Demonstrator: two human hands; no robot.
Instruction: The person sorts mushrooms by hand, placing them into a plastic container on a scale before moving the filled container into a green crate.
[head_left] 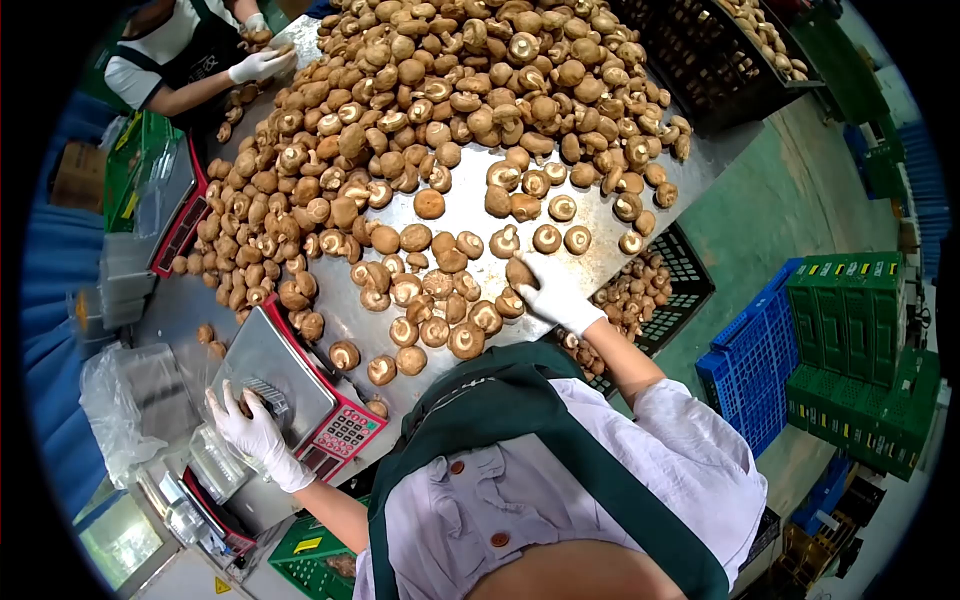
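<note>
As your right hand (552, 298) pinches a mushroom (518, 272), squeeze lightly; your left hand (250, 432)'s at the scale (292, 362), its grip I can't tell.

The mushroom heap (470, 90) runs past what I can see at its far end; left of it, a co-worker (190, 60) is cut off at the top. On this side of the heap, the left hand (252, 432) mostly covers something dark (245, 408), and the scale (285, 365) has a readout (320, 461) too small for me to make out
</note>
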